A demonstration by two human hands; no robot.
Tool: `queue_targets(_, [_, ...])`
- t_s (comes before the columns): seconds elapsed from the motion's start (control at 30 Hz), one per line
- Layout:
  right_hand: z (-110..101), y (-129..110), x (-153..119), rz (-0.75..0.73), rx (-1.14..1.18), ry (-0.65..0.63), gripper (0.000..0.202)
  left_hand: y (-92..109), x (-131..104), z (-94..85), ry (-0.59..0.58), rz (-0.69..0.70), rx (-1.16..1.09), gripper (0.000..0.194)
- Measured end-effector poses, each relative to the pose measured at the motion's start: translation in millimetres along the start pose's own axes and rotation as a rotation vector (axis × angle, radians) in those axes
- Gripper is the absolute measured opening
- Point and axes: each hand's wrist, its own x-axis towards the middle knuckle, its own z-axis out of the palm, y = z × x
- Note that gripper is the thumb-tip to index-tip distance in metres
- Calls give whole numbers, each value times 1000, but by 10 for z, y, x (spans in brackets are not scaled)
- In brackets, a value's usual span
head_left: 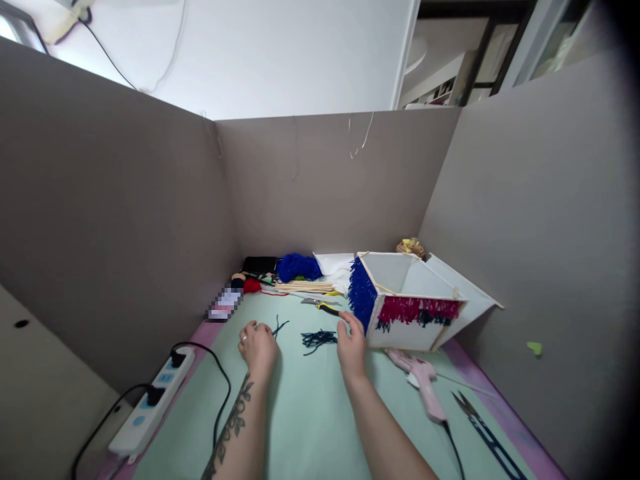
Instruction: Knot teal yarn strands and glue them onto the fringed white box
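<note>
My left hand point(259, 347) is closed, fingertips together, with a few dark blue yarn strands point(281, 326) sticking out beyond its fingers on the right. To the right, a bundle of dark blue yarn pieces point(319, 339) lies on the green mat point(305, 407). My right hand point(352, 343) rests at the right end of that bundle, fingers curled and partly apart; whether it pinches any strands is hidden. Just beyond it stands a white box-like model point(410, 337) with blue fringe point(361, 293) on one side and red and dark fringe point(415, 309) along another.
Yellow-handled pliers point(327, 308) lie ahead of my right hand. A pink glue gun point(425, 383) and dark scissors point(487, 433) are at right. Blue yarn point(299, 267), sticks point(305, 287) and red yarn point(252, 285) lie at the back. A power strip point(153, 400) with cables is left.
</note>
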Motion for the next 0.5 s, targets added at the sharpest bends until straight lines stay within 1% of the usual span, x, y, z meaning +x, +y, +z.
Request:
queue_targets(0.17, [-16, -27, -10, 48, 29, 24, 32, 51, 5, -85, 26, 12, -55, 20])
queue_targets(0.27, [-9, -47, -34, 63, 43, -8, 31, 65, -26, -52, 1, 49, -40, 21])
queue_targets(0.37, [6, -60, -58, 50, 42, -40, 29, 80, -52, -21, -27, 98, -13, 18])
queue_targets(0.5, [3, -82, -67, 35, 38, -76, 26, 104, -26, -69, 45, 113, -78, 19])
